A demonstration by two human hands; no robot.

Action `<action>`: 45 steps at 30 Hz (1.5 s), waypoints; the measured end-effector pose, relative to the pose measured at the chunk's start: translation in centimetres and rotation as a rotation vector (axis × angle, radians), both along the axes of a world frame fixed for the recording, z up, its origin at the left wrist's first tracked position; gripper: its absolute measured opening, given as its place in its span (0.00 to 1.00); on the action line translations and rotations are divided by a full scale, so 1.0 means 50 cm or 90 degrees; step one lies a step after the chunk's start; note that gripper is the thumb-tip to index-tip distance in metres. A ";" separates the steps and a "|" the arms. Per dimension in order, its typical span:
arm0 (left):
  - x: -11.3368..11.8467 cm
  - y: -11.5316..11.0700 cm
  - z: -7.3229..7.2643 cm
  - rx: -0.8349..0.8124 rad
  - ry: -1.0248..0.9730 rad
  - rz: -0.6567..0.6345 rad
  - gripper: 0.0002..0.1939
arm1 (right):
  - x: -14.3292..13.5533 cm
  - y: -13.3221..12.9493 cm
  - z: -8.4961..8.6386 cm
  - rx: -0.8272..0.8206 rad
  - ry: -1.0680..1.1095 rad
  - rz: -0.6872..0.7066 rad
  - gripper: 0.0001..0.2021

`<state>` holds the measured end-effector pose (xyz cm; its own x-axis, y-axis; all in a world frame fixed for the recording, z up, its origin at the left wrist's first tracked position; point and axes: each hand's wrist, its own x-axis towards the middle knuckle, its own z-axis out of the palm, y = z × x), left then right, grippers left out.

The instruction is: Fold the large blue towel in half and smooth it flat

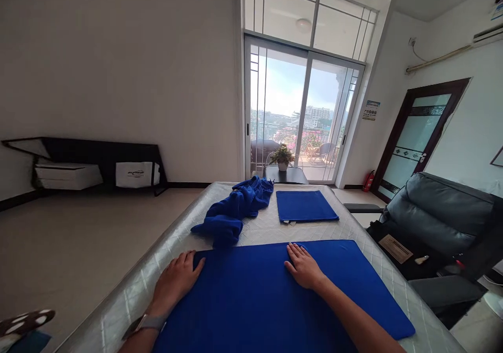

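A blue sheet (251, 300) lies flat on the near part of the mattress (259, 232), the left hand (177, 278) spread palm-down at its far left corner, the right hand (304, 270) flattened by its far edge, with a crumpled cloth (239, 206) and, to its right, a folded cloth (306, 205) beyond.

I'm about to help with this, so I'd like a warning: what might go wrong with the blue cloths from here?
The crumpled cloth meets the far edge of the spread cloth, so it might get dragged along.
The left hand and right hand lie on the spread cloth; uneven pressure could wrinkle it.
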<state>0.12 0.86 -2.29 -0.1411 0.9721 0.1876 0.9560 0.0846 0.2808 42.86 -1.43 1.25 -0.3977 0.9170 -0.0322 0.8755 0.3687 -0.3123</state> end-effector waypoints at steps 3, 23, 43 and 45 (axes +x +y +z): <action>-0.002 0.007 -0.010 0.015 0.015 0.009 0.44 | 0.097 -0.003 0.000 -0.002 -0.012 -0.021 0.40; -0.016 0.024 -0.020 0.014 0.030 0.003 0.42 | 0.436 0.040 -0.088 0.077 -0.120 -0.352 0.36; -0.013 0.012 -0.019 0.030 0.074 -0.028 0.34 | 0.195 0.012 0.024 0.202 -0.258 -0.406 0.28; -0.013 0.011 -0.018 0.042 0.071 -0.031 0.32 | 0.095 0.010 0.030 0.190 -0.212 -0.307 0.28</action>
